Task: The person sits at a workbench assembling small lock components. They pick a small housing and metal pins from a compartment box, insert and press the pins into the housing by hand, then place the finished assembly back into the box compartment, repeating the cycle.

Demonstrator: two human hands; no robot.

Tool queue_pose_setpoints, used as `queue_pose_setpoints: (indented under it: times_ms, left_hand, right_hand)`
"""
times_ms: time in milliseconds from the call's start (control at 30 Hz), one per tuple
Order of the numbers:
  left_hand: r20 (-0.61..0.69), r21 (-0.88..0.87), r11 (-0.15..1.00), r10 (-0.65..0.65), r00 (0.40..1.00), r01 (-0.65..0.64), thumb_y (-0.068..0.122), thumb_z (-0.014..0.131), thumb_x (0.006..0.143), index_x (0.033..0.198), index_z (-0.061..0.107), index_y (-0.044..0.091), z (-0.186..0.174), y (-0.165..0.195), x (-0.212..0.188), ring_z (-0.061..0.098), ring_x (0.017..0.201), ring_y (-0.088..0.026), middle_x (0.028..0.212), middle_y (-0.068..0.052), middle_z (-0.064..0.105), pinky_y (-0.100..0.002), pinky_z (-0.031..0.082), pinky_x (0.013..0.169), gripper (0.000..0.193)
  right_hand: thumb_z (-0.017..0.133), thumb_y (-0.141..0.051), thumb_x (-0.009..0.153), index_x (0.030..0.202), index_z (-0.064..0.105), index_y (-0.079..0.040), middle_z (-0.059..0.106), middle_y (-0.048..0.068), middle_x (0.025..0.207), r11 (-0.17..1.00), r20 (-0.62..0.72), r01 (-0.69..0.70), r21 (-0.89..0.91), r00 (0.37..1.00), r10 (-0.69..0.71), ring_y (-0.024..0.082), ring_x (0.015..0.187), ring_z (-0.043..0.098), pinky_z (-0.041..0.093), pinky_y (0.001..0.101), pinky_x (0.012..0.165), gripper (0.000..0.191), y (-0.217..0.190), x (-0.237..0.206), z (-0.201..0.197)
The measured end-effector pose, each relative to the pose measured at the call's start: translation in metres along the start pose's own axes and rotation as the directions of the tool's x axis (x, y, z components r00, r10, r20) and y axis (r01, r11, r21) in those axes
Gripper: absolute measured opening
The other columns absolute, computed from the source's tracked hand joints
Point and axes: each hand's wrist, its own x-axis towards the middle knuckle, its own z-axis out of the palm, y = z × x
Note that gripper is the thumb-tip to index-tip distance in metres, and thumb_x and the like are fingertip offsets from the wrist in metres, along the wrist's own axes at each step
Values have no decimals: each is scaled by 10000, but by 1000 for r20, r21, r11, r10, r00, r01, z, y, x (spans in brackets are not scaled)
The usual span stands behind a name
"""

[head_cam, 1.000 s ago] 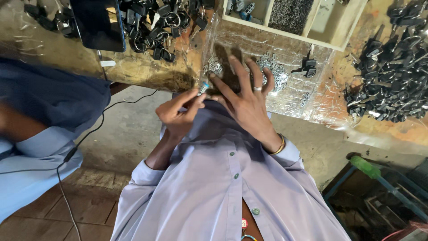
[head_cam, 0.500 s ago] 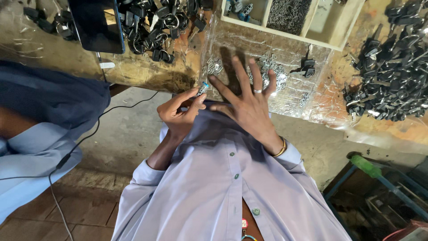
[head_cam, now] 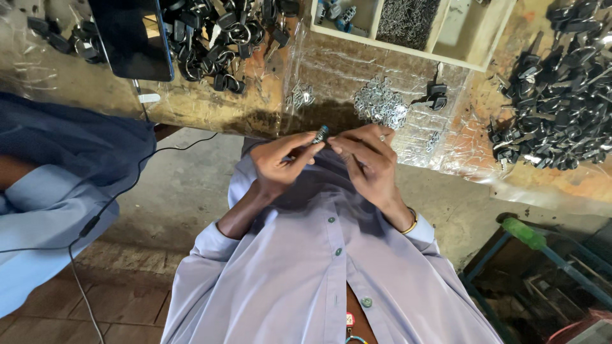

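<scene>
Since the earlier frames our right hand (head_cam: pixel 368 159) has lifted off the bench (head_cam: pixel 210 105), where it lay spread flat, and has curled in toward our left hand (head_cam: pixel 278 162), so that both now meet just above our shirt (head_cam: pixel 299 274).

Our left hand pinches a small dark key (head_cam: pixel 319 135) between thumb and forefinger, the fingers closed on its lower part while its dark head points up and to the right. Our right hand sits just beside it with the fingers bent and drawn together; their tips reach the key's head, though we cannot tell whether they grip it or only touch it. We see a ring on one finger of that hand and a bangle (head_cam: pixel 411 224) at the wrist.

Just beyond our hands, the bench lies under clear plastic sheet. On it, close to the key, we see a heap of silvery key blanks (head_cam: pixel 380 106) and a smaller clump (head_cam: pixel 300 97) to its left. A pile of black-headed keys (head_cam: pixel 554 108) covers the right end, another dark pile (head_cam: pixel 217 38) lies at upper left beside a dark tablet (head_cam: pixel 132 37), and a pale wooden tray (head_cam: pixel 408 44) with compartments stands at the top.

At left another person's blue sleeve (head_cam: pixel 44 204) shows, with a thin cable (head_cam: pixel 89 226) running across it.
</scene>
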Motion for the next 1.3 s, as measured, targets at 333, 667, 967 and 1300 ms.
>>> queue_pose_setpoints:
  times_ms: [333, 667, 967, 1300]
  left_hand:
    - [202, 329, 856, 349, 915, -399, -6, 812, 893, 1151, 733, -17, 0, -6, 4, 796, 942, -245, 1133, -152, 762, -307, 641, 716, 270]
    - [379, -66, 913, 396, 836, -402, -24, 822, 857, 1149, 752, 33, 7, 6, 25, 765, 891, -248, 1075, -124, 741, -330, 645, 728, 305]
    - [236, -39, 935, 352, 906, -353, -30, 836, 864, 1199, 718, 11, 20, 8, 25, 770, 907, -242, 1094, -138, 739, -319, 669, 784, 358]
    - [118, 54, 928, 361, 925, -369, 40, 905, 806, 1151, 734, 23, 23, 1, 23, 779, 864, -228, 1066, -131, 769, -308, 625, 724, 386]
  right_hand:
    - [863, -86, 830, 1082, 675, -90, 749, 3, 989, 989, 41, -99, -106, 994, 103, 165, 762, 584, 358, 353, 900, 315, -14, 9, -6]
    - [931, -321, 730, 834, 713, -151, 661, -21, 764, 999, 245, -46, 17, 969, 41, 189, 753, 575, 320, 368, 804, 296, -2, 21, -49]
    - [925, -164, 730, 989, 806, -125, 744, 82, 1074, 646, -223, -144, -750, 974, -43, 294, 1066, 573, 436, 488, 943, 288, 38, 9, -97]
    - [845, 45, 851, 980, 720, 20, 679, 134, 876, 319, -165, 22, 948, 888, 429, 180, 651, 682, 571, 296, 606, 182, 71, -41, -63]
